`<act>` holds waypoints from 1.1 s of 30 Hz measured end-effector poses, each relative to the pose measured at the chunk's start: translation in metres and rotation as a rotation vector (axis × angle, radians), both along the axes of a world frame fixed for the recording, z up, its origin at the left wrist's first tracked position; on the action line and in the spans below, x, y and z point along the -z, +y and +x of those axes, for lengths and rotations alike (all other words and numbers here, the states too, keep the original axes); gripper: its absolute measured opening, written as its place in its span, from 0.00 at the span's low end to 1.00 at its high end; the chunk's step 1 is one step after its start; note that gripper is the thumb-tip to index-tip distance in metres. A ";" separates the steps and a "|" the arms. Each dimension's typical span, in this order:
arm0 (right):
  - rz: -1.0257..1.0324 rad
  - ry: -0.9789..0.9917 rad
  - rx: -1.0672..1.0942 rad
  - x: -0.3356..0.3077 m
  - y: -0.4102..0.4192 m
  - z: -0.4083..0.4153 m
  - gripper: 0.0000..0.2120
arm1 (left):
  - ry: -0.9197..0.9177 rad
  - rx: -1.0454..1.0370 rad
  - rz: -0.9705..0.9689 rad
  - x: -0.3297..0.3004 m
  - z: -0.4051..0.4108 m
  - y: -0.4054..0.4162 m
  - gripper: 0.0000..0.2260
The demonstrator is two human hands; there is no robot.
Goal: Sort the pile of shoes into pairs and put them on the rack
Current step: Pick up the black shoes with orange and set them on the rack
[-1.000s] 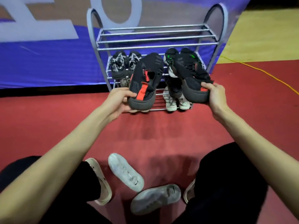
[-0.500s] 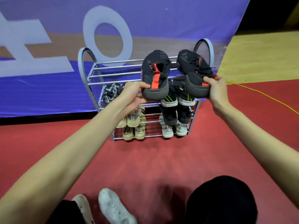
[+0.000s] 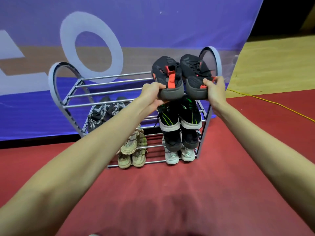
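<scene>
**Q:** Hands first, left to right: what does each one hold?

**A:** Left hand (image 3: 154, 95), fingers curled round the heel of the left black-and-red sneaker (image 3: 167, 77); right hand (image 3: 214, 90), thumb and fingers pinching the heel of the right black-and-red sneaker (image 3: 196, 74). Both shoes point away, side by side, over the right end of the top shelf of the shoe rack (image 3: 105, 90). Whether the soles already touch the bars cannot be told.

**Q:** And the shelves below?

**A:** Second shelf, left: black-and-white patterned pair (image 3: 104, 113), partly behind the left forearm. Right: black pair with green stripes (image 3: 179, 114). Lower left: beige pairs (image 3: 132, 150), stacked on two shelves. Lower right: black pair (image 3: 180, 139) above a white pair (image 3: 179, 155).

**Q:** Surroundings?

**A:** Red floor (image 3: 170, 193); blue banner (image 3: 153, 28) behind the rack; yellow cable (image 3: 272, 103) at right.
</scene>
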State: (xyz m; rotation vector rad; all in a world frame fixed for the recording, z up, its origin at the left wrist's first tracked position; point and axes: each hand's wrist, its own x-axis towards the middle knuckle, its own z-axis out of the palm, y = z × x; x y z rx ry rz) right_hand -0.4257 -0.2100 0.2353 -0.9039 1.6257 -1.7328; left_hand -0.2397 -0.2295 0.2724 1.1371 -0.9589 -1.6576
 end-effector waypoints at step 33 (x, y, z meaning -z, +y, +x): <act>0.259 0.401 -0.067 0.089 0.086 0.083 0.28 | -0.968 0.100 -0.634 0.073 0.049 0.059 0.17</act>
